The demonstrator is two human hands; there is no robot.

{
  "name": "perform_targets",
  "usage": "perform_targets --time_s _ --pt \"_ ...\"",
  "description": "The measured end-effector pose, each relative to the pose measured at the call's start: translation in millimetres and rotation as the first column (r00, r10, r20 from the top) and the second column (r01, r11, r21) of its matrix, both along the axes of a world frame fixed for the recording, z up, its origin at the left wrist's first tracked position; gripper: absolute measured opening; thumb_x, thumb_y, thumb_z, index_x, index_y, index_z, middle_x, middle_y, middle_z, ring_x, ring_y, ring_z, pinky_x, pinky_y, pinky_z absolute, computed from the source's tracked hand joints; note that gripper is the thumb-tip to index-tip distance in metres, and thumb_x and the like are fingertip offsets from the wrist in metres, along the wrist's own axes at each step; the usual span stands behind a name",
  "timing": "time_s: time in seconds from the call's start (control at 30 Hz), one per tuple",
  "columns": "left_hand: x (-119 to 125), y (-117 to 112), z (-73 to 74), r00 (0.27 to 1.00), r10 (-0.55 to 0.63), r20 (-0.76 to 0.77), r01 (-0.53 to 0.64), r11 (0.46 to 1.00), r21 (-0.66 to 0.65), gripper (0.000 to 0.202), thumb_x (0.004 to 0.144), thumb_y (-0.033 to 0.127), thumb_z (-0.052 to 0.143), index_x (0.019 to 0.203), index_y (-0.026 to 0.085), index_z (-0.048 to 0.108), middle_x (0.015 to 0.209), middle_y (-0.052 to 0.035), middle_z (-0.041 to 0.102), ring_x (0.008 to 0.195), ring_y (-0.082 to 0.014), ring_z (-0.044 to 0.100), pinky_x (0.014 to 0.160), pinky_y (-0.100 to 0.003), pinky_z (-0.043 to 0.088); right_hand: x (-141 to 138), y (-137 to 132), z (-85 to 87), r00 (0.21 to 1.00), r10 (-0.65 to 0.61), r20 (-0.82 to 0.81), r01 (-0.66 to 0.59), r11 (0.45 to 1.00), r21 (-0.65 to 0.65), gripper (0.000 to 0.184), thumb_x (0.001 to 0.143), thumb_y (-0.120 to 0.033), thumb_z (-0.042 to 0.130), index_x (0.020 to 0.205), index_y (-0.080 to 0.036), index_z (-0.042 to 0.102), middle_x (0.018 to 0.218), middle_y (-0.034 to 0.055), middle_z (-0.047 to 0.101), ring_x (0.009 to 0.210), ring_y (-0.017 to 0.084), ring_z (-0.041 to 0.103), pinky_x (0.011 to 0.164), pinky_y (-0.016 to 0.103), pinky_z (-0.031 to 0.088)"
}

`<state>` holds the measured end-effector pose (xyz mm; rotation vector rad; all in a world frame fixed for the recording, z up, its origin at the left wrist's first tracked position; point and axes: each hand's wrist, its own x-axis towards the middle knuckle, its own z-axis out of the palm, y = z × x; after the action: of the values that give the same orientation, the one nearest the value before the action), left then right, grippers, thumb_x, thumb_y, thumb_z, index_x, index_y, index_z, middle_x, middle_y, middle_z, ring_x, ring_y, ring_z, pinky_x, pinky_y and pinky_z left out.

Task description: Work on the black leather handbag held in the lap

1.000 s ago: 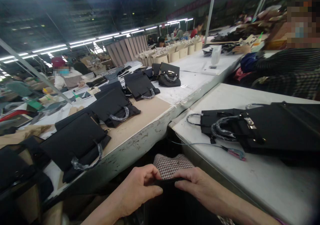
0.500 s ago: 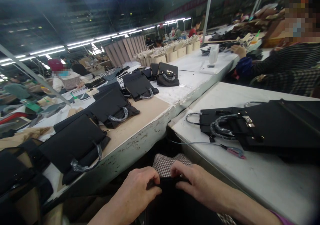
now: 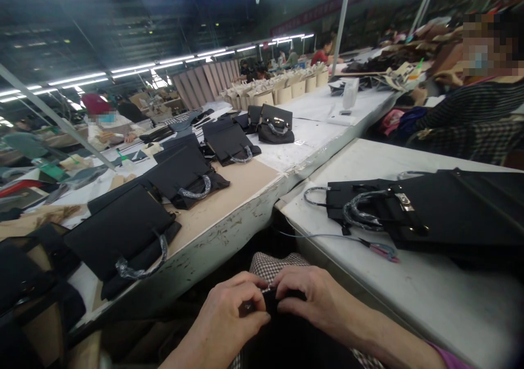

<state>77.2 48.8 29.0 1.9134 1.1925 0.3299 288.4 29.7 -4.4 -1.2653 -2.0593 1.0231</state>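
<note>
At the bottom centre, over my lap, my left hand (image 3: 231, 311) and my right hand (image 3: 317, 298) are both closed, pinching the top edge of a black piece of material (image 3: 282, 331). Fingertips of the two hands nearly meet. A checked cloth (image 3: 272, 264) lies just beyond them. On the white table (image 3: 429, 298) to my right rests a black handbag (image 3: 442, 210) with plastic-wrapped handles, apart from my hands.
A long worktable (image 3: 241, 183) at left carries several black handbags (image 3: 126, 235) in a row and tan bags farther back. A thin cord with a pink-handled tool (image 3: 379, 247) lies on the white table. A person in striped clothing (image 3: 470, 112) sits at right; others work farther off.
My two hands have drawn closer together on the black material's edge, fingertips now almost touching. The person at right has pulled an arm back from the far table.
</note>
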Motion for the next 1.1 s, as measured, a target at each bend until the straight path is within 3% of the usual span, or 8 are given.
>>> perform_targets --time_s 0.17,0.4,0.5,0.63,0.73,0.8,0.97,1.1 --pt "-5.9 -2.7 -0.7 0.999 0.034 0.01 -0.034 0.999 0.027 0.015 0.072 0.009 0.069 0.063 0.019 0.063 0.105 0.0023 0.07 0.087 -0.0144 0.066 0.076 -0.022 0.044 -7.9 1.1 -7.8 0.945 -0.097 -0.313 0.045 0.985 -0.169 0.014 0.073 -0.004 0.073 0.072 -0.018 0.075 0.094 0.0002 0.074 0.09 0.017 0.067 0.083 0.025 0.047" --pt "-5.2 -0.5 0.3 1.0 -0.001 0.008 0.001 0.999 0.041 0.013 0.071 0.009 0.069 0.073 0.022 0.068 0.101 0.0024 0.069 0.086 -0.0145 0.064 0.076 -0.022 0.044 -14.9 -1.9 -8.2 0.894 -0.121 -0.432 0.015 0.97 -0.241 0.013 0.075 -0.008 0.069 0.072 -0.019 0.076 0.1 0.0008 0.074 0.093 0.018 0.067 0.087 0.027 0.047" --pt "-8.6 -0.8 -1.5 0.999 0.018 0.044 -0.019 1.0 0.01 0.011 0.071 0.011 0.069 0.073 0.02 0.063 0.098 0.0011 0.068 0.082 -0.015 0.062 0.072 -0.023 0.044 -15.7 -2.9 -4.3 0.888 -0.09 -0.451 -0.016 0.974 -0.225 0.014 0.075 -0.007 0.068 0.072 -0.019 0.075 0.099 0.0015 0.074 0.094 0.019 0.067 0.087 0.028 0.047" --pt "-17.1 -1.8 -5.0 0.985 0.133 0.112 -0.106 0.97 -0.218 0.028 0.069 0.015 0.071 0.086 0.021 0.05 0.085 0.0028 0.067 0.061 -0.0109 0.054 0.054 -0.021 0.04 -15.6 -3.7 -2.9 0.91 -0.111 -0.4 0.026 0.977 -0.213 0.016 0.076 -0.006 0.066 0.074 -0.02 0.074 0.097 0.0002 0.074 0.093 0.018 0.066 0.084 0.027 0.047" --pt "-21.4 -2.2 -4.6 0.98 0.177 0.091 -0.138 0.932 -0.336 0.031 0.068 0.019 0.073 0.09 0.02 0.051 0.067 0.0059 0.061 0.055 -0.0103 0.048 0.05 -0.02 0.036 -17.1 -3.7 -6.3 0.929 -0.119 -0.35 0.072 0.987 -0.146 0.016 0.077 -0.006 0.066 0.073 -0.02 0.073 0.095 0.0005 0.073 0.089 0.017 0.066 0.081 0.026 0.047" --pt "-22.1 -2.3 -2.8 0.979 0.189 0.074 -0.149 0.916 -0.373 0.026 0.068 0.019 0.073 0.087 0.018 0.054 0.065 0.0049 0.061 0.057 -0.0111 0.05 0.052 -0.021 0.037 -19.1 -3.8 -8.9 0.93 -0.122 -0.348 0.091 0.99 -0.104 0.015 0.078 -0.006 0.066 0.073 -0.02 0.073 0.095 0.0009 0.073 0.089 0.017 0.065 0.082 0.026 0.046" --pt "-19.4 -3.9 -1.9 0.977 0.211 0.037 -0.189 0.93 -0.316 0.011 0.071 0.019 0.067 0.079 0.016 0.06 0.064 0.003 0.062 0.058 -0.0118 0.052 0.053 -0.022 0.035 -23.9 -5.1 -11.6 0.913 -0.134 -0.384 0.113 0.991 -0.077 0.016 0.078 -0.006 0.067 0.071 -0.019 0.073 0.092 0.0009 0.073 0.088 0.016 0.066 0.083 0.026 0.047" --pt "-16.6 -4.9 -4.6 0.978 0.21 -0.006 -0.204 0.941 -0.269 0.011 0.071 0.022 0.068 0.078 0.016 0.062 0.061 0.0029 0.061 0.055 -0.0125 0.051 0.051 -0.023 0.034 -25.4 -6.9 -13.1 0.9 -0.165 -0.403 0.141 0.986 -0.089 0.016 0.08 -0.009 0.067 0.072 -0.02 0.076 0.094 0.0019 0.074 0.088 0.017 0.067 0.083 0.027 0.048"
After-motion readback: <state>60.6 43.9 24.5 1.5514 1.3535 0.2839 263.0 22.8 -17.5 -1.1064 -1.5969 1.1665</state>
